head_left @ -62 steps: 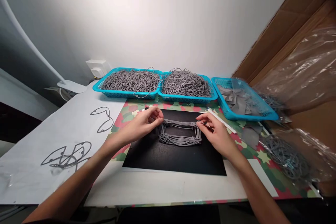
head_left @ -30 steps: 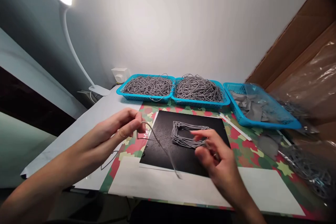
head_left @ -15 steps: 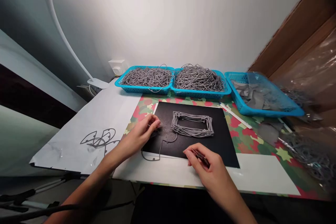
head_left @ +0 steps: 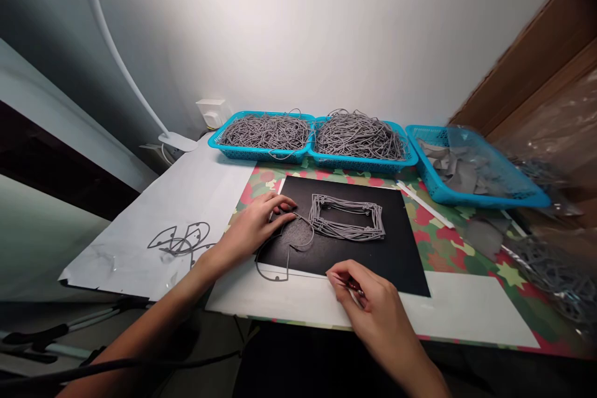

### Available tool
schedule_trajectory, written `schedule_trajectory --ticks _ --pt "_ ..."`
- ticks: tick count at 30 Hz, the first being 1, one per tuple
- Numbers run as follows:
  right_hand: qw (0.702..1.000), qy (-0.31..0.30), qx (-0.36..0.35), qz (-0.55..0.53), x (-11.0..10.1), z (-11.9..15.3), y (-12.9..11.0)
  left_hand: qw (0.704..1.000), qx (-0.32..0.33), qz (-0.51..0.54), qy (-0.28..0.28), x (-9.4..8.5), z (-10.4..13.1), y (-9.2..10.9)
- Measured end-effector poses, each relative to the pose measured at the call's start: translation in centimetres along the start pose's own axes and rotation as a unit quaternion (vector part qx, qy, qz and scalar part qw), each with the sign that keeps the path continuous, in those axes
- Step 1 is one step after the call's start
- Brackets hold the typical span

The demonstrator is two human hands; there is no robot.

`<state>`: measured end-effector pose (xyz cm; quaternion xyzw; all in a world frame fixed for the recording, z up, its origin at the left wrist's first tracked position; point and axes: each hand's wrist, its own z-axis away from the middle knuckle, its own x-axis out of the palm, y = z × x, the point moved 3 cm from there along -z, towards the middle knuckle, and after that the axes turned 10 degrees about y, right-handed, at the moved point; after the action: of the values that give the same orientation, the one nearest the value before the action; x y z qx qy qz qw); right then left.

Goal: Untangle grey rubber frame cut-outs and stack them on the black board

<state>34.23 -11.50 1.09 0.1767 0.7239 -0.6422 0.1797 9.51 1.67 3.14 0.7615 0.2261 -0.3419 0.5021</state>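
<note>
My left hand [head_left: 261,224] is over the left part of a black mat [head_left: 401,261], thumb and fingers pinching the end of a thin grey curved strip [head_left: 288,261]. That strip loops down over the mat's front left edge. Near the mat's front edge my right hand [head_left: 368,298] is closed around a thin dark tool [head_left: 353,286], mostly hidden by the fingers. Between and beyond the hands, a stack of grey rectangular loops [head_left: 347,236] lies on the mat.
Two blue baskets [head_left: 261,152] [head_left: 364,163] piled with grey strips stand at the back. A third blue basket [head_left: 489,201] holds grey pieces. Curved strips [head_left: 180,245] lie on white sheeting at left. A lamp [head_left: 121,74] and plastic bags [head_left: 555,280] flank the table.
My left hand has moved slightly right and up, and the strip's upper part now curves beside the rectangular stack. My right hand has barely moved. The view has shifted slightly.
</note>
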Motion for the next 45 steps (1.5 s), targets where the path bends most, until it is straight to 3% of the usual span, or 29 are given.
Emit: schedule_trajectory --ticks 4,9,20,26,36,40,45 --pt "1.0 -0.01 -0.023 -0.012 -0.2 0.3 0.1 1.0 0.023 -0.013 -0.007 -0.1 -0.4 0.7" --pt "0.999 -0.011 -0.036 -0.017 -0.4 0.3 -0.1 1.0 0.005 -0.014 -0.002 -1.1 0.7 1.8" --pt "0.998 0.048 0.001 -0.045 -0.1 0.6 0.8 0.983 -0.035 0.178 -0.006 -6.3 2.7 7.8" --pt "0.997 0.055 0.019 -0.056 0.0 0.7 1.1 0.976 -0.057 0.198 -0.068 -5.9 2.8 8.2" --pt "0.996 0.054 0.029 -0.069 -0.3 0.6 -0.1 0.992 -0.014 0.128 0.017 -6.5 2.7 10.6" --pt "0.987 0.104 0.026 -0.118 0.1 0.4 -1.4 0.989 -0.017 0.141 0.032 -6.7 2.9 11.9" --pt "0.971 0.013 0.062 -0.232 1.7 -0.1 -2.8 0.982 -0.033 0.184 0.021 -6.1 2.4 11.7"
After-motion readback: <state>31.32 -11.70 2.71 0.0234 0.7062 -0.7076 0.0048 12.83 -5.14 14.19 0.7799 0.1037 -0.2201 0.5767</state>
